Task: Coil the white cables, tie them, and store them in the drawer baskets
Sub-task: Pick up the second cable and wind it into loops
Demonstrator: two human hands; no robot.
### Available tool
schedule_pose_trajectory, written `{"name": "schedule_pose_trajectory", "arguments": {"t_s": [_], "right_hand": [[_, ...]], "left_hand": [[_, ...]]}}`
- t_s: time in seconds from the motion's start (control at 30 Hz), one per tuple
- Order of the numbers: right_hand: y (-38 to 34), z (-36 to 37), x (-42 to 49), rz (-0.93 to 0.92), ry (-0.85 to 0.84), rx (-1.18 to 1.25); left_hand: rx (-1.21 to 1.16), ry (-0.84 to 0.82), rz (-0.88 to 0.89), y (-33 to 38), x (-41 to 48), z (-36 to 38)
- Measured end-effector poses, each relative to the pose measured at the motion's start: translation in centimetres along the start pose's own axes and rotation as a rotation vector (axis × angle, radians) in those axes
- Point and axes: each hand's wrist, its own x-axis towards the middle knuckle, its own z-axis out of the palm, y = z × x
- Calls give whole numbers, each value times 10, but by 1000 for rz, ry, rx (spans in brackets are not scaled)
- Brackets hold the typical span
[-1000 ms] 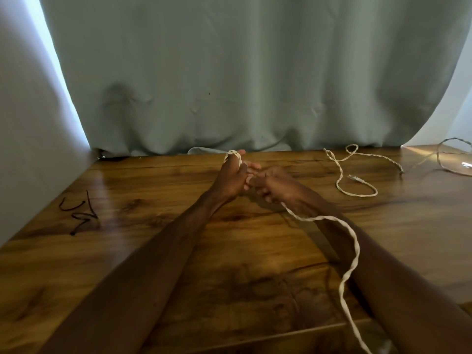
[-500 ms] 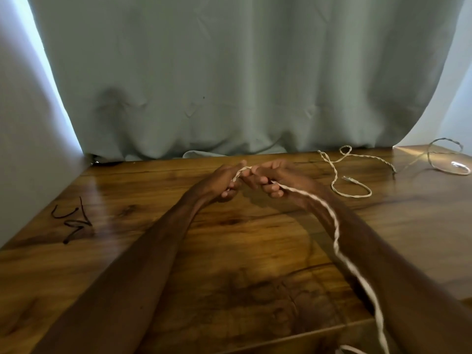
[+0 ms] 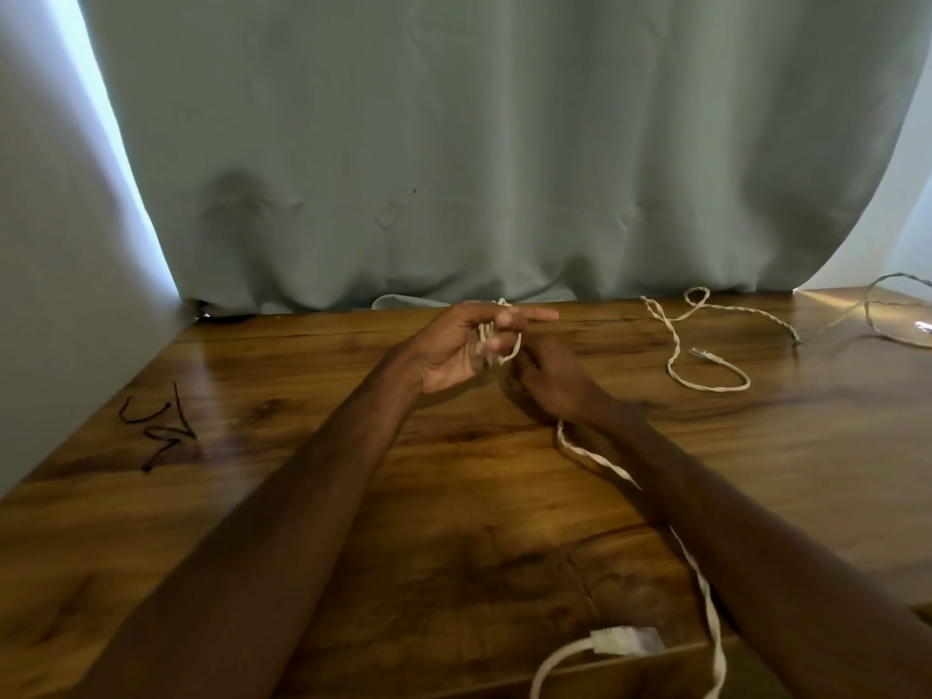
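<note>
Over the middle of the wooden table (image 3: 353, 522), my left hand (image 3: 464, 345) holds small loops of a white twisted cable (image 3: 595, 454), with the loops wound round its fingers and the index finger pointing right. My right hand (image 3: 552, 378) sits just below and right of it, fingers curled toward the loop, gripping the cable. From there the cable trails under my right forearm to the table's front edge, where its plug (image 3: 625, 640) lies. A second white cable (image 3: 701, 345) lies loose at the back right.
Several short black ties (image 3: 159, 428) lie at the left of the table. A thin grey cable (image 3: 887, 315) loops at the far right in a patch of light. A grey curtain (image 3: 479, 143) hangs along the back edge. No drawer baskets are in view.
My left hand has turned palm-up with cable loops round its fingers. My right hand dropped lower and brought more cable up; the plug end has slid onto the table's front edge.
</note>
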Motion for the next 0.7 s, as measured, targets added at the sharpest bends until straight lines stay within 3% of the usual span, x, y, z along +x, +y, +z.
{"name": "schedule_pose_trajectory", "arguments": {"t_s": [0.1, 0.2, 0.3, 0.47, 0.57, 0.67, 0.7], "right_hand": [[-11, 13, -5, 10, -80, -39], [-20, 20, -8, 23, -151, -25], [-23, 21, -7, 94, -181, 30], [-29, 13, -11, 347, -265, 372], [-39, 3, -10, 385, -318, 437], [-47, -13, -13, 352, -338, 535], [-48, -18, -13, 334, -320, 567]], "left_hand": [[-107, 134, 164, -2, 4, 1], [-225, 143, 174, -3, 1, 1], [-56, 222, 207, -6, 1, -5], [-22, 558, 334, -7, 14, -25], [282, 716, 354, -12, 17, -43], [950, 869, 305, -19, -4, -79], [1041, 867, 247, -20, -12, -89]]}}
